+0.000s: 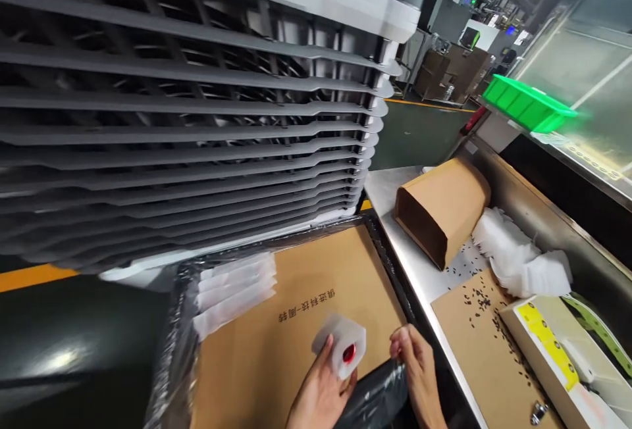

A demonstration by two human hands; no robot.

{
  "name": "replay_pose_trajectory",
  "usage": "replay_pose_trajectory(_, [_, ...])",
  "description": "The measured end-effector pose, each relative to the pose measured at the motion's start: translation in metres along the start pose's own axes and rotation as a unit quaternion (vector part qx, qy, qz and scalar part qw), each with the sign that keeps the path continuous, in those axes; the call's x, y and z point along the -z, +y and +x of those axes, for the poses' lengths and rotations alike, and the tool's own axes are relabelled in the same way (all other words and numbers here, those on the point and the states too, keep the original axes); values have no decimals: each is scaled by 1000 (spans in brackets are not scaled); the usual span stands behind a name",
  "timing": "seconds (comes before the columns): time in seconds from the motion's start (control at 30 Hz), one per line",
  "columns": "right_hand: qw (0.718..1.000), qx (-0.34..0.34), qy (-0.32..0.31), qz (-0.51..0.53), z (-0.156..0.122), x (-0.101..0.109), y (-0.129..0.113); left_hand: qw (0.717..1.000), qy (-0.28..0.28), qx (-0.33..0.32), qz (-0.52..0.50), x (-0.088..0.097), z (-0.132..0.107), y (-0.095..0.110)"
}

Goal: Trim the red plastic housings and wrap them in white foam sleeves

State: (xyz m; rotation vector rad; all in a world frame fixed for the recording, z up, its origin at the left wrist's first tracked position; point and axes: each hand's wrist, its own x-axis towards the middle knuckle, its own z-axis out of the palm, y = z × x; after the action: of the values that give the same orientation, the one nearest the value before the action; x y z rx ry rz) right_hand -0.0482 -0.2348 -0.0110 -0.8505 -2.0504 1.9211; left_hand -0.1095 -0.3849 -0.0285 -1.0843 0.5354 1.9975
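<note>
My left hand (320, 393) holds a small white foam pouch (340, 343) with a red spot showing through it, above a flat cardboard sheet (306, 310) printed with characters. My right hand (417, 366) is beside it, fingers curled and pinching the edge of a black plastic bag (375, 396) that lies between the two hands. Several more white foam pouches (234, 291) are stacked at the sheet's left edge.
A big grey louvred air-cooler panel (187, 113) fills the upper left. On the steel bench (395, 205) to the right lie an open brown carton (439, 208), white foam sheets (518, 261), scattered black screws (476, 304), a label roll box (557, 350). A green bin (526, 103) sits higher up.
</note>
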Motion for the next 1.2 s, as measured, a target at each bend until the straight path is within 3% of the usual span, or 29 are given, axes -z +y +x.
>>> replay_pose_trajectory(0.1, [995,-11,-97,-15,-1,-35,5,999,-6,33,-21,11,-7,12])
replay_pose_trajectory(0.17, [991,-22,-129,-18,-1,-55,10,999,-7,36,-35,17,-10,18])
replay_pose_trajectory(0.27, [991,-33,-129,-21,-1,-69,16,998,4,20,-53,29,-10,28])
replay_pose_trajectory(0.37, [994,-41,-102,-10,0,-69,20,998,20,-2,-59,42,-3,38])
replay_pose_trajectory(0.5, [991,-103,-80,33,1,-77,30,994,29,-90,-52,57,9,44])
replay_pose_trajectory(0.63, [973,-187,-131,35,0,-105,48,980,3,-194,-38,65,20,45])
replay_pose_trajectory(0.77, [960,-221,-174,-7,4,-134,68,968,2,-247,-43,79,35,49])
replay_pose_trajectory(0.97, [960,-183,-208,-48,30,-181,113,966,111,-208,-103,132,63,73])
replay_pose_trajectory(1.07, [958,-172,-213,-89,50,-215,142,961,153,-180,-145,161,76,96])
replay_pose_trajectory(1.2, [953,-152,-225,-131,78,-263,178,952,158,-177,-192,187,97,138])
